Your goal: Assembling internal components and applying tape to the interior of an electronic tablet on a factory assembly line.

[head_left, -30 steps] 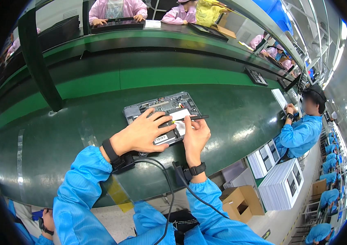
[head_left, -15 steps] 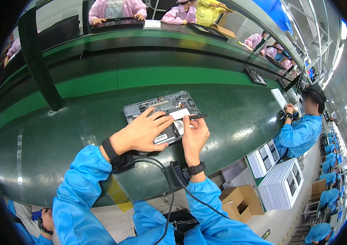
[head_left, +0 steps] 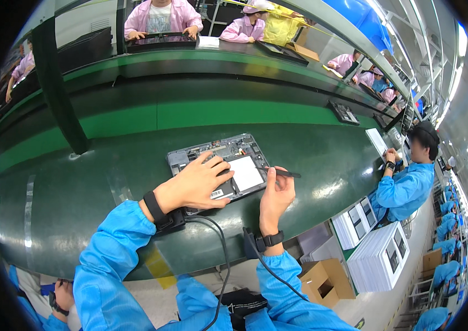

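Green and glossy, the counter (head_left: 96, 187) carries an opened laptop base (head_left: 250, 148), which lies flat in front of the person with its inner components facing up. A white rectangular panel (head_left: 246, 174) sits in its right half, and a barcode label (head_left: 217, 194) shows near the edge closest to the person. Of the two hands, the left hand (head_left: 196, 185) lies palm down over the laptop base, loosely open, its fingers reaching across the components to the left of the white rectangular panel and its thumb by the near edge. The right hand (head_left: 276, 196) grips slim black tweezers (head_left: 286, 173) between thumb and fingers at the right side of the laptop base; the tip points left, just beside the panel's right edge, and whether it touches anything cannot be told. Black wristbands (head_left: 155, 206) circle both wrists, and a black cable (head_left: 226, 248) loops down from the left one. Yellow tape (head_left: 159, 267) marks the counter's near edge. To the right, a co-worker in blue (head_left: 407, 179) stands beyond a stack of white boards (head_left: 369, 267) and an open cardboard box (head_left: 339, 276). Across the line, a person in pink (head_left: 178, 16) rests both hands on a dark flat unit (head_left: 159, 42)
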The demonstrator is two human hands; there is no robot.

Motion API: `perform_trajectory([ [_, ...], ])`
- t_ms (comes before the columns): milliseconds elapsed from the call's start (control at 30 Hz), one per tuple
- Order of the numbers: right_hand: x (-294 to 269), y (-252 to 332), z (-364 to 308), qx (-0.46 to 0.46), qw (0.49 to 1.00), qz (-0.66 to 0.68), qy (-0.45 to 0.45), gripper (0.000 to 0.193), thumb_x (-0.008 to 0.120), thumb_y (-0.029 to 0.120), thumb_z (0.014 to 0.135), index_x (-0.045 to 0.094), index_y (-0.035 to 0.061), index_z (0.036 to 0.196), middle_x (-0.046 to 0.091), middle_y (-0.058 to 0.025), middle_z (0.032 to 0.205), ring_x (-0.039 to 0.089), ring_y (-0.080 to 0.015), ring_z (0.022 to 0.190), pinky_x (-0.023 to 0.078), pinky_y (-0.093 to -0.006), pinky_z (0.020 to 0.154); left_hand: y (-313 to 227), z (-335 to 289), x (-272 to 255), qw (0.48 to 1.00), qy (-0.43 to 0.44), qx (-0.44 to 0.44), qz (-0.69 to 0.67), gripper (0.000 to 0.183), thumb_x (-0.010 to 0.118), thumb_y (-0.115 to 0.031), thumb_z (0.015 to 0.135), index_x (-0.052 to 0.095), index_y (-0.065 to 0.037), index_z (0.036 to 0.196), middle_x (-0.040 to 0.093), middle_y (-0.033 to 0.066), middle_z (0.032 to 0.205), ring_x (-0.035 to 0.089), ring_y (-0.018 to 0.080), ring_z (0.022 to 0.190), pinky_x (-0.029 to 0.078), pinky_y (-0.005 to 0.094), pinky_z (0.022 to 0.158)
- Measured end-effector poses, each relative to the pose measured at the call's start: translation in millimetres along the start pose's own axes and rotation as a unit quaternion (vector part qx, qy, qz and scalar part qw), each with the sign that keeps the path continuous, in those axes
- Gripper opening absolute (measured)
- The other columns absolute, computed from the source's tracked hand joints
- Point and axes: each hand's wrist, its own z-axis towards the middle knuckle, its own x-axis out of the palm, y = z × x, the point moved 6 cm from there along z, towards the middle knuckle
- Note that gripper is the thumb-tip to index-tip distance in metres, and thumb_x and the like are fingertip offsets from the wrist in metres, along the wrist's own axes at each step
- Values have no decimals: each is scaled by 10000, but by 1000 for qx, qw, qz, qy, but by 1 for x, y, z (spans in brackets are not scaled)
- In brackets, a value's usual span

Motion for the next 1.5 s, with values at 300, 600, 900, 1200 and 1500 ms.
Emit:
perform_trajectory([
  [300, 12, 34, -11, 62, 990, 79, 95, 216, 618, 139, 968, 605, -8, 1126, 710, -104, 1032, 487, -5, 553, 313, -173, 415, -49, -76, -94, 988, -34, -149, 37, 478, 623, -290, 854, 585, 2, 1230, 589, 149, 1183, 534, 295, 1135, 399, 418, 1018],
  [600, 129, 56, -167, 224, 774, 127, 578, 190, 619, 76, 949, 585, -9, 1115, 706, -140, 1054, 530, -62, 482, 407, -187, 422, -123, -243, -64, 877, -23, -462, 126, 466, 631, -210, 825, 589, -99, 1276, 513, 115, 1386, 452, 333, 1282, 337, 495, 1081],
  [900, 156, 14, -175, 165, 790, 79, 585, 170, 567, 99, 987, 535, -10, 1113, 697, -118, 1014, 646, -127, 577, 475, -215, 482, -108, -237, -65, 887, -93, -448, 55, 518, 636, -316, 806, 586, -132, 1288, 471, 102, 1442, 423, 322, 1329, 284, 529, 1123],
  [1200, 160, 16, -179, 170, 787, 66, 590, 166, 566, 87, 984, 539, -17, 1111, 693, -121, 1020, 667, -139, 617, 496, -220, 500, -102, -237, -57, 897, -63, -437, 22, 594, 629, -360, 782, 574, -98, 1311, 491, 123, 1410, 403, 317, 1347, 259, 551, 1136],
  [1500, 162, 21, -181, 147, 781, 44, 605, 177, 570, 90, 982, 537, -19, 1117, 688, -125, 1021, 662, -141, 615, 502, -223, 509, -103, -237, -52, 896, -49, -442, 24, 648, 662, -359, 729, 566, -114, 1321, 411, 123, 1494, 342, 296, 1408, 218, 555, 1156],
])
